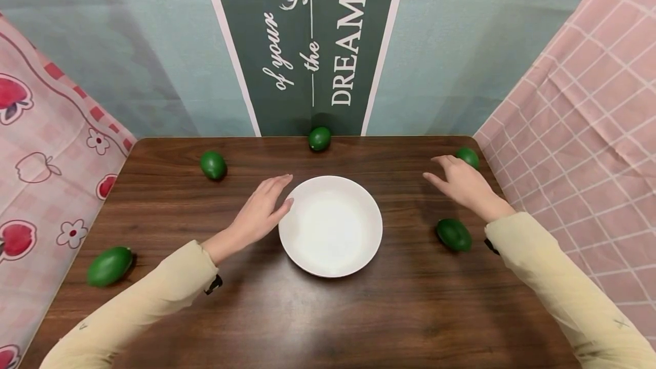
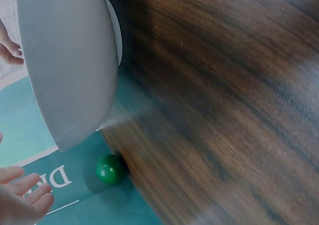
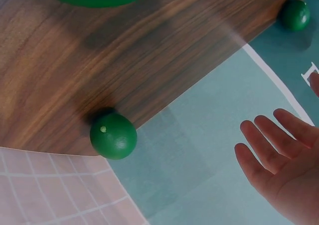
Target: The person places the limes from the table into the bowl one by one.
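A white bowl (image 1: 332,226) stands upright near the middle of the wooden table, nothing in it. Just left of its rim hovers my left hand (image 1: 258,212), fingers extended and holding nothing. My right hand (image 1: 463,184) is held over the table's right side, its fingers loosely spread. Beyond that hand lies one green lime (image 1: 467,158), partly covered by it in the head view. Nearer to me, below the right hand, lies another lime (image 1: 454,234). In the right wrist view, a gap separates the fingers from the far-corner lime (image 3: 113,136).
More limes lie about: one at the back middle (image 1: 320,138), one at the back left (image 1: 212,165) and one at the left edge (image 1: 110,266). A printed cloth (image 1: 312,44) hangs behind the table (image 1: 328,323), and pink cloths stand at both sides.
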`<move>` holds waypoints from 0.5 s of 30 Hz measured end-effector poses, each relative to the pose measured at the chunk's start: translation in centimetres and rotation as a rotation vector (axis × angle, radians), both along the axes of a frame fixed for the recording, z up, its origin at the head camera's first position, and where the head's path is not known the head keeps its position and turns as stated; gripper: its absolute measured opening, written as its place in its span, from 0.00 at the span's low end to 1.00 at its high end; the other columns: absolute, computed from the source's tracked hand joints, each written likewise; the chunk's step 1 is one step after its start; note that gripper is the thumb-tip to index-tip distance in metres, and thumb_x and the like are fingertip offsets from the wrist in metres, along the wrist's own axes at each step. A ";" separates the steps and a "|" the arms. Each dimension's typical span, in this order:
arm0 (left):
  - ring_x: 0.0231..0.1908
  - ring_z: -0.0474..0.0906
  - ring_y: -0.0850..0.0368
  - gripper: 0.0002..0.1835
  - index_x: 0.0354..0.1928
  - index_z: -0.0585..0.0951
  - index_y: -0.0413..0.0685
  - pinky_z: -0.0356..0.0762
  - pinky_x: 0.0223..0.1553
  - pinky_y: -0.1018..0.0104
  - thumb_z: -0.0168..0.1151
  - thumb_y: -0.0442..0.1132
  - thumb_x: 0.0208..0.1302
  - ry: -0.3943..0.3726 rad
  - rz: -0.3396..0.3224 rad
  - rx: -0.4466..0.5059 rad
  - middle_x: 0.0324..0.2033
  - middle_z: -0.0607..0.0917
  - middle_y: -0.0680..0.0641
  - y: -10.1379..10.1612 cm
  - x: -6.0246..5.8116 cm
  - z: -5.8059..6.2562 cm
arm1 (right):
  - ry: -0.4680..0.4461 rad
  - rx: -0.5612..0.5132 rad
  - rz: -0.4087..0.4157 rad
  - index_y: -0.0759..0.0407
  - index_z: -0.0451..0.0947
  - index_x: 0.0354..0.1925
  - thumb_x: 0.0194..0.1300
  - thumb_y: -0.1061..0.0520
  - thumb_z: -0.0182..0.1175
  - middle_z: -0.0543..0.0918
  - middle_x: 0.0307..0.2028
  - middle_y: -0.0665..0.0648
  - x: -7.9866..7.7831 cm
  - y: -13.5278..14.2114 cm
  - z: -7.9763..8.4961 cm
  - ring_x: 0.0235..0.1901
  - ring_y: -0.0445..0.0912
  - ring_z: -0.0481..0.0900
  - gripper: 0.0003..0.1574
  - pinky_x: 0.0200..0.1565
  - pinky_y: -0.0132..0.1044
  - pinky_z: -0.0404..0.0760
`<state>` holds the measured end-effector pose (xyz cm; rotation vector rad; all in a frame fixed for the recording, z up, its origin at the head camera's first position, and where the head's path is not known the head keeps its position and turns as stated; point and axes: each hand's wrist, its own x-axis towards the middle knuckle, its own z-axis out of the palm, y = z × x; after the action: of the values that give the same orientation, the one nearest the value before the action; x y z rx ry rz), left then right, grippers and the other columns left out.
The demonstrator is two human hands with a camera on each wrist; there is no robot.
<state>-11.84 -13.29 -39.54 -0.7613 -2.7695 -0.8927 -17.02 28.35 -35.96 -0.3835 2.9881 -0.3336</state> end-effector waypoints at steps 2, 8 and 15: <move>0.59 0.63 0.48 0.25 0.62 0.66 0.38 0.61 0.59 0.54 0.51 0.43 0.66 0.003 0.001 0.003 0.58 0.70 0.41 0.1 0.1 -0.2 | 0.002 0.000 0.000 0.70 0.62 0.60 0.65 0.33 0.41 0.66 0.57 0.72 0.2 0.1 -0.1 0.54 0.65 0.66 0.45 0.50 0.59 0.67; 0.59 0.63 0.48 0.25 0.61 0.67 0.38 0.62 0.59 0.53 0.52 0.42 0.65 0.016 0.001 0.019 0.58 0.71 0.41 0.4 0.6 -0.5 | 0.007 -0.002 -0.001 0.69 0.62 0.61 0.66 0.34 0.42 0.66 0.57 0.72 0.7 0.4 -0.3 0.54 0.64 0.67 0.44 0.49 0.59 0.68; 0.59 0.63 0.48 0.25 0.62 0.66 0.38 0.63 0.58 0.53 0.52 0.42 0.65 0.019 -0.003 0.024 0.58 0.70 0.41 0.8 1.1 -0.8 | -0.017 -0.010 -0.007 0.70 0.61 0.61 0.64 0.30 0.39 0.65 0.57 0.73 1.4 0.5 -0.5 0.53 0.65 0.67 0.48 0.48 0.59 0.68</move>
<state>-10.71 -12.48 -40.33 -0.7663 -2.7372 -0.9121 -15.66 28.88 -36.48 -0.3694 2.9733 -0.3515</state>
